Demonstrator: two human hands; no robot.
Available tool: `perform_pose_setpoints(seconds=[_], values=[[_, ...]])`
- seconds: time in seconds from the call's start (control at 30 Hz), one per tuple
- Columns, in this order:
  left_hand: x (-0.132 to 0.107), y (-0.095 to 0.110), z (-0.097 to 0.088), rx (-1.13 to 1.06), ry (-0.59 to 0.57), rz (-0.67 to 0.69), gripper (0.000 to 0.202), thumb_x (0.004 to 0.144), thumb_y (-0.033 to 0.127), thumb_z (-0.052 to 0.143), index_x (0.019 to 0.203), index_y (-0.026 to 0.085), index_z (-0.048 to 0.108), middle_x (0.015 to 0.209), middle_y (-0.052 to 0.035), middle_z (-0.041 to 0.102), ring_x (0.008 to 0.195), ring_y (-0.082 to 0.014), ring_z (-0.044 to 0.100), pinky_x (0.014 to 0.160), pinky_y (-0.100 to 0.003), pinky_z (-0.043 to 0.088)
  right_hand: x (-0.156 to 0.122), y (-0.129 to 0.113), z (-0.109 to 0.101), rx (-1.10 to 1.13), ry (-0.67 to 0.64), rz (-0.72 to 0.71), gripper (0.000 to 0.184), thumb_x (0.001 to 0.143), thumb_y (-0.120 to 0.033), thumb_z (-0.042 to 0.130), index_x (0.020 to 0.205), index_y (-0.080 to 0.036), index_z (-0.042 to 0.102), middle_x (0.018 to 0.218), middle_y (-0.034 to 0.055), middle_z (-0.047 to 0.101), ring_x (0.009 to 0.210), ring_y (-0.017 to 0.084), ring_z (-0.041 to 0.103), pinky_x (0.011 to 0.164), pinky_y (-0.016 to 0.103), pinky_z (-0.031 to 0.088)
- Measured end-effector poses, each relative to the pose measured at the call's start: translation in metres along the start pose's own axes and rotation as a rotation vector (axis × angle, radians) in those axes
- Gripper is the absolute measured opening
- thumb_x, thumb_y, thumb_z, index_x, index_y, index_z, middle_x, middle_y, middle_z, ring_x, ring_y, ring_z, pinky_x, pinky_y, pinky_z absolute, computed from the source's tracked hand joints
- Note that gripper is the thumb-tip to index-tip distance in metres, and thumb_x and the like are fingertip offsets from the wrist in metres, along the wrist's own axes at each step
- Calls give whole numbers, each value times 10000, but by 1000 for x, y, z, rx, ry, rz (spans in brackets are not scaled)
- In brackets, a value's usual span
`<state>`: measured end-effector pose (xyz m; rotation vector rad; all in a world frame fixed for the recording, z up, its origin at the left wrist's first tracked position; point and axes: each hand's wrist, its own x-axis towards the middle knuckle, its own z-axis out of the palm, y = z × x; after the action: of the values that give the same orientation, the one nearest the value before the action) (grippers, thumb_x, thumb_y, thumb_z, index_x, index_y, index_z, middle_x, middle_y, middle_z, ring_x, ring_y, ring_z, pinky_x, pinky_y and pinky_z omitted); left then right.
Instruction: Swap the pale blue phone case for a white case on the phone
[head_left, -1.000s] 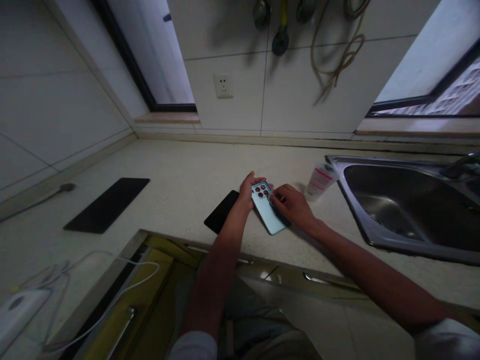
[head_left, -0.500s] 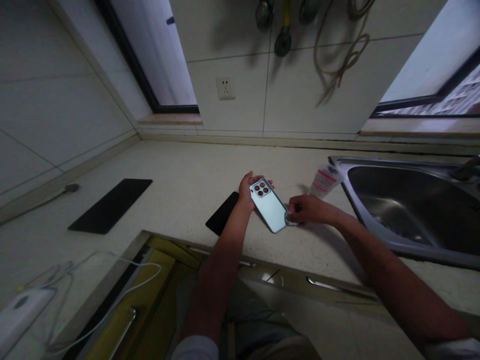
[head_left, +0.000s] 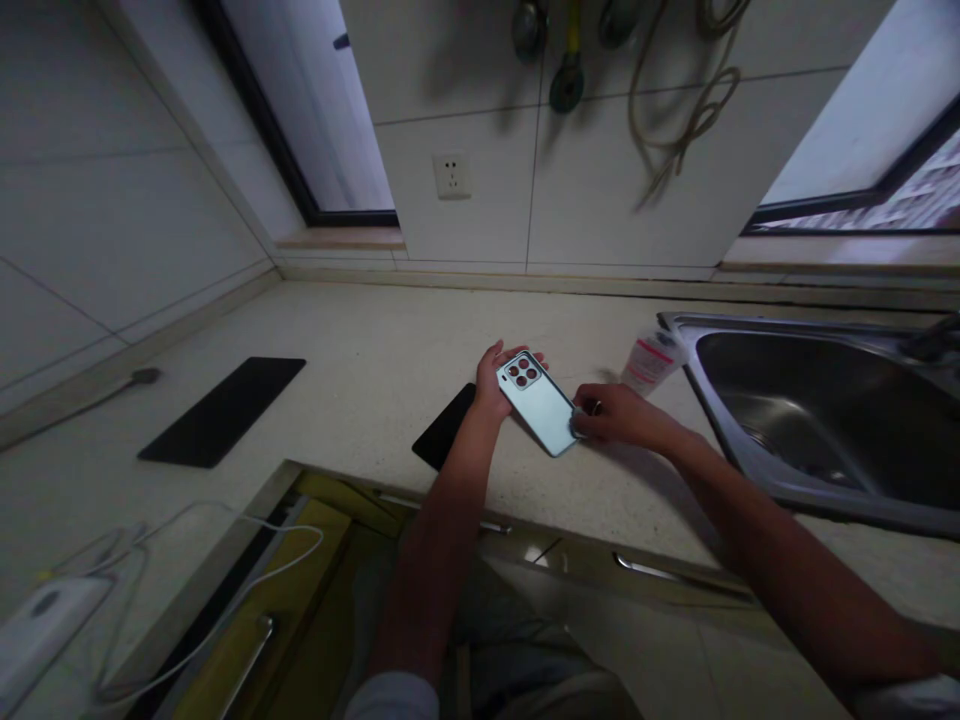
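A pale blue phone (head_left: 541,407) with a camera cluster lies back-up just above the beige counter (head_left: 360,340). My left hand (head_left: 495,385) grips its upper end near the cameras. My right hand (head_left: 611,415) is closed in a pinch at the phone's lower right corner, holding something small that I cannot make out. A black flat slab (head_left: 444,428) lies on the counter under my left wrist.
A steel sink (head_left: 817,410) is set in the counter at right, with a small white tube (head_left: 649,362) beside its rim. A black mat (head_left: 223,408) lies at left. A white device with cables (head_left: 45,625) sits at lower left. Hoses hang on the tiled wall.
My right hand slid from the phone's camera end down to its lower right corner. The phone tilted slightly; my left hand kept its grip.
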<state>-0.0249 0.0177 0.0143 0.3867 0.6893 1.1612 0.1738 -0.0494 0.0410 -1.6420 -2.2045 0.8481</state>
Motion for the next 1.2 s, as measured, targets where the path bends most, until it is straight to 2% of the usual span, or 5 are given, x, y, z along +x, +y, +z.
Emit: perform_pose_setpoints(seconds=[0.37, 0.63, 0.97, 1.1, 1.2], values=[[14, -13, 0, 96, 217, 330, 337, 842, 482, 605, 993, 182, 586, 863, -40, 648, 732, -158, 665, 713, -279, 512, -5, -2, -15, 23, 146, 3, 105, 778, -256, 559, 739, -183, 624, 553, 19, 657, 505, 157, 598, 550, 264, 412], [14, -18, -2, 367, 274, 503, 152, 874, 276, 587, 1011, 229, 544, 1075, -58, 636, 858, -160, 650, 713, -243, 494, -1, 7, -20, -16, 256, 103, 97, 796, -224, 576, 705, -193, 582, 520, 16, 643, 494, 157, 618, 533, 251, 418], [-5, -20, 0, 1081, 209, 911, 198, 831, 127, 527, 974, 233, 613, 1160, -113, 599, 1155, -250, 548, 1037, -387, 401, 0, 5, -17, -130, 93, 167, 214, 842, -233, 565, 632, -194, 583, 448, 21, 594, 448, 156, 587, 518, 256, 416], [-18, -13, 1, 1386, 200, 1009, 222, 864, 136, 476, 1012, 212, 623, 1169, -137, 603, 1176, -256, 541, 1059, -397, 378, 0, 4, -21, -133, 281, 98, 236, 863, -339, 563, 692, -189, 625, 583, 44, 655, 546, 172, 607, 548, 272, 387], [-37, -5, -3, 1652, 322, 944, 261, 893, 180, 472, 1107, 201, 619, 1276, -153, 586, 1247, -284, 499, 1059, -430, 367, -1, 3, -20, -141, 446, -7, 285, 878, -411, 539, 726, -191, 638, 674, 58, 673, 610, 179, 592, 566, 280, 356]])
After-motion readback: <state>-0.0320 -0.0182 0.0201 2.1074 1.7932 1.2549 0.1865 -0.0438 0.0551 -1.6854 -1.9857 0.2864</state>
